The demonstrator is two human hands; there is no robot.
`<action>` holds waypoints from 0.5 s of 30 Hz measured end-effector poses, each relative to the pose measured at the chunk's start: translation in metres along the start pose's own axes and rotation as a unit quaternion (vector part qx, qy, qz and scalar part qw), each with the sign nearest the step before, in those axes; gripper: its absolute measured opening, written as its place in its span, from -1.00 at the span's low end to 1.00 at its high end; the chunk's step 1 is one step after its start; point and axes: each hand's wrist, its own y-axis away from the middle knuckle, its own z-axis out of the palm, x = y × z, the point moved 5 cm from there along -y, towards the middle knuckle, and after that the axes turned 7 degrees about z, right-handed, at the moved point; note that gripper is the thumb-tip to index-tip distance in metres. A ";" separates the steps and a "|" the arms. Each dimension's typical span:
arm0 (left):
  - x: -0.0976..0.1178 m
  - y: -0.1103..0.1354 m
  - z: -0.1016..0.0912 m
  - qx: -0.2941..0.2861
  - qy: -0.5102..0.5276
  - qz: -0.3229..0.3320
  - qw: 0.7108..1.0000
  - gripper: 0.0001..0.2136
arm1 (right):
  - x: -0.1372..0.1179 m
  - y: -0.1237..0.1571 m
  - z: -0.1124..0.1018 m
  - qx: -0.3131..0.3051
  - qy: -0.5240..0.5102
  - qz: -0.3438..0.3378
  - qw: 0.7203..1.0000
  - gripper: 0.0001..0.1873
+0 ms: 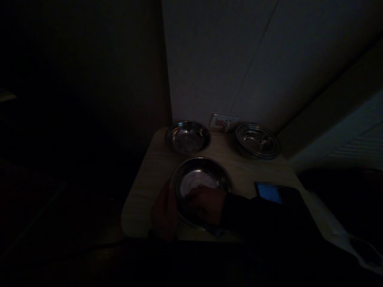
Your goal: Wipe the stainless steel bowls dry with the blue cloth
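Observation:
The scene is very dim. A round, shiny metal plate with a raised rim [199,163] lies on a small wooden table [137,199] in front of me. At its left side, my left hand [164,213] grips the rim. Over the plate's inside reaches my right hand [206,201], its fingers curled down towards the bottom. From beneath this hand a tool with a dark handle [218,231] sticks out past the plate's near edge. The tool's working end is hidden by the hand and the dark.
Another metal plate [188,139] stands at the back left of the table. At the back right is a stack of metal dishes [256,141]. A phone with a lit screen [269,193] lies on the right. Behind, the wall holds a socket [224,122] with a plug.

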 end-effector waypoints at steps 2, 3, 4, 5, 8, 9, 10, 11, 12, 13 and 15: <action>0.002 0.004 0.000 0.007 0.003 0.003 1.000 -0.60 | 0.005 0.021 0.000 -0.045 0.001 -0.002 0.999 -0.85; 0.004 0.007 0.001 0.013 0.010 0.013 1.000 -0.62 | 0.008 0.031 -0.001 -0.050 0.011 0.014 0.999 -0.85; 0.006 0.009 0.001 0.020 0.019 0.026 0.999 -0.63 | 0.011 0.041 -0.004 -0.045 0.023 0.038 0.998 -0.84; 0.008 0.011 0.000 0.031 0.026 0.038 0.998 -0.63 | 0.014 0.050 -0.007 -0.030 0.035 0.065 0.997 -0.83; 0.009 0.017 -0.002 0.063 0.012 0.062 0.996 -0.65 | 0.018 0.073 -0.015 0.035 0.062 0.132 0.989 -0.76; 0.009 0.018 -0.002 0.064 -0.001 0.074 0.995 -0.65 | 0.019 0.079 -0.015 0.055 0.066 0.142 0.986 -0.74; 0.008 0.019 -0.002 0.063 -0.011 0.087 0.994 -0.64 | 0.019 0.084 -0.014 0.076 0.069 0.148 0.984 -0.72; 0.006 0.021 -0.001 0.059 -0.018 0.097 0.993 -0.64 | 0.020 0.089 -0.012 0.097 0.070 0.154 0.981 -0.70; 0.005 0.021 0.000 0.059 -0.021 0.104 0.993 -0.64 | 0.020 0.093 -0.010 0.118 0.070 0.158 0.978 -0.70; 0.003 0.022 0.000 0.065 -0.024 0.109 0.992 -0.64 | 0.020 0.097 -0.007 0.140 0.069 0.159 0.975 -0.70; 0.003 0.024 0.000 0.085 -0.031 0.130 0.987 -0.66 | 0.020 0.102 -0.001 0.176 0.066 0.155 0.970 -0.69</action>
